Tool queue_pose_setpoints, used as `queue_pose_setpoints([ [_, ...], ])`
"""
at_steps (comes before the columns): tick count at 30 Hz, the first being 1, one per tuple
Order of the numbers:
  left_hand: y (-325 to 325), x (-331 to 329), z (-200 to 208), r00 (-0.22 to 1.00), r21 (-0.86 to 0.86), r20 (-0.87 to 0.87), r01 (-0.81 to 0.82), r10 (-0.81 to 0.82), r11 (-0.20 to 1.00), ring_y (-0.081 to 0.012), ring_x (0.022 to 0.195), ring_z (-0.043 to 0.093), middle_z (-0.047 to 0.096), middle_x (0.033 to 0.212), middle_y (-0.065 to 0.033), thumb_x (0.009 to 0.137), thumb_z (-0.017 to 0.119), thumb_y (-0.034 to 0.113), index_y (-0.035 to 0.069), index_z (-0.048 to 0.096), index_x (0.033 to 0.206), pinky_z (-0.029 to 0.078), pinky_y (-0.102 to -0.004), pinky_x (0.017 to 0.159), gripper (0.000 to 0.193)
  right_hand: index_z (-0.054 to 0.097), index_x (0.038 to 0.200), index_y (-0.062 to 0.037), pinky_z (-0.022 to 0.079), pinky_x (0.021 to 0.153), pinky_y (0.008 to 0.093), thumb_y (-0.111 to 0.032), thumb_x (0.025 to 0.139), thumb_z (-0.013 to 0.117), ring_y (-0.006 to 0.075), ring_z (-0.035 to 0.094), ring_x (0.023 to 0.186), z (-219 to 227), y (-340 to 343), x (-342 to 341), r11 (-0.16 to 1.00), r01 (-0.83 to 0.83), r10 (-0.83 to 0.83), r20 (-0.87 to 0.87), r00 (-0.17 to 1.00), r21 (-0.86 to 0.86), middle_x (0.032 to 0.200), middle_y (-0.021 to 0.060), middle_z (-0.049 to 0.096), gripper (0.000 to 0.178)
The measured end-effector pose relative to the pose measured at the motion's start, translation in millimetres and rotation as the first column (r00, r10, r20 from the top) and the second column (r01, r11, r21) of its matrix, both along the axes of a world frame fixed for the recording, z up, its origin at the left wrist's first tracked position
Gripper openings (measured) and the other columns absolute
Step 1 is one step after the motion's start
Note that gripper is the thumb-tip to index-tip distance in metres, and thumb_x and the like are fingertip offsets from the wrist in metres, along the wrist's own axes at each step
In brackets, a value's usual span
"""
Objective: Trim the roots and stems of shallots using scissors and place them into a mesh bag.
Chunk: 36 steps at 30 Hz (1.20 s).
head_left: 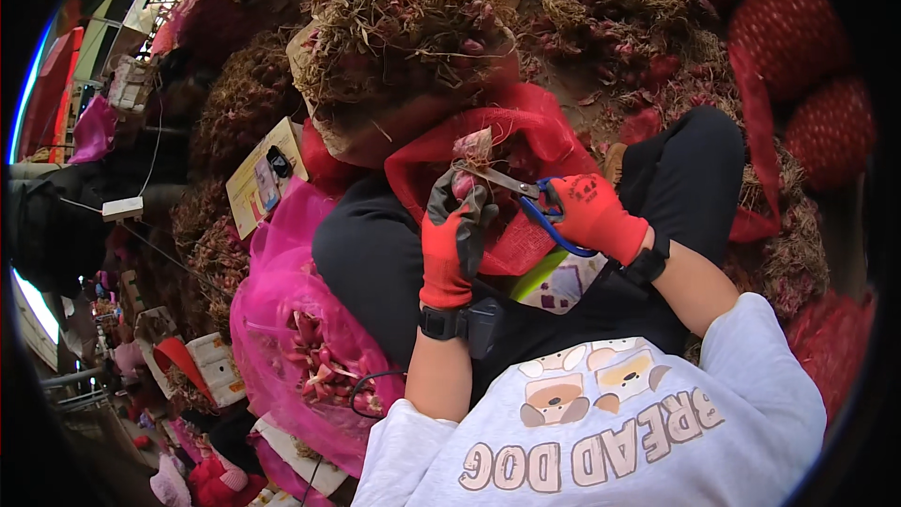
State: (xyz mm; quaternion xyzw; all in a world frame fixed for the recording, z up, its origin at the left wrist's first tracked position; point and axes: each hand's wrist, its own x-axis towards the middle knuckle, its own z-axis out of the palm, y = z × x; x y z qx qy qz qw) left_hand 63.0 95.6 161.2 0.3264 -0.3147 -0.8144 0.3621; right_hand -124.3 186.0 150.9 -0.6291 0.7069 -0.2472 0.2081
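Note:
Both my hands wear red gloves with dark palms. My left hand is closed round a small bunch of shallots, their papery tops pointing away from me. My right hand grips blue-handled scissors. The metal blades reach left across the bunch, close to the bulbs and the dry stalks. I cannot tell whether the blades touch the stalks. Under both hands a red mesh bag lies spread over my lap, its mouth facing up.
Beyond the bag stands a box heaped with dried shallots. A pink mesh bag with trimmed bulbs sits at my left. Filled red sacks line the far right. A phone-like device lies on cardboard.

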Motion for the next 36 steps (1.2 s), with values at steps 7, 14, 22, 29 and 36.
queue_pose_setpoints([
  [7,-1.4,-3.4,3.5,0.999,-0.037,0.029,0.031,-0.03,0.999,-0.0147,0.095,0.059,0.058,0.107,-0.0036,0.09,0.057,0.009,0.009,0.049,0.121,0.05,-0.0244,0.08,0.032,0.063,0.085,-0.0072,0.045,0.062,0.0358,-0.036,0.082,0.063,0.0285,0.061,0.067,11.2,-5.8,-4.9,0.977,-0.08,-0.009,0.407,0.913,0.2,0.073,0.0123,0.063,0.029],
  [14,-8.5,2.6,-8.0,0.933,-0.522,0.352,0.13,0.074,0.843,-0.0199,0.102,0.057,0.057,0.113,-0.0072,0.088,0.053,0.0,0.005,0.045,0.126,0.047,-0.0298,0.091,0.039,0.059,0.094,-0.0096,0.047,0.071,0.0368,-0.053,0.075,0.064,0.028,0.062,0.08,5.9,-1.2,-11.5,0.998,-0.01,-0.002,0.187,0.982,0.066,0.086,0.0106,0.062,0.048],
  [22,-2.4,0.0,5.4,1.0,-0.095,0.004,0.014,-0.013,0.995,-0.0192,0.097,0.059,0.058,0.108,-0.0062,0.085,0.054,-0.003,0.003,0.045,0.127,0.047,-0.031,0.092,0.043,0.059,0.096,-0.009,0.047,0.072,0.0388,-0.054,0.075,0.063,0.0296,0.062,0.081,9.6,-1.0,-9.0,0.998,-0.015,0.017,-0.031,0.999,0.069,0.086,0.0117,0.062,0.05],
  [29,-5.9,-2.6,1.6,0.98,-0.347,0.17,-0.036,0.101,0.937,-0.0172,0.1,0.057,0.056,0.111,-0.0068,0.082,0.055,-0.008,0.001,0.046,0.124,0.049,-0.0289,0.089,0.044,0.064,0.088,-0.0108,0.046,0.067,0.0362,-0.05,0.077,0.063,0.0279,0.063,0.077,17.0,-2.8,-11.9,0.974,-0.026,-0.007,0.144,0.99,0.226,0.078,0.0115,0.065,0.041],
  [36,-12.5,2.3,2.4,0.841,-0.807,0.285,-0.048,0.46,0.589,-0.0162,0.104,0.054,0.052,0.115,-0.0068,0.076,0.06,-0.014,0.001,0.05,0.115,0.05,-0.029,0.088,0.043,0.065,0.089,-0.0151,0.045,0.064,0.0345,-0.043,0.082,0.062,0.0293,0.062,0.075,20.3,-3.1,-20.2,0.936,-0.234,0.022,0.619,0.785,0.262,0.077,0.0116,0.064,0.029],
])
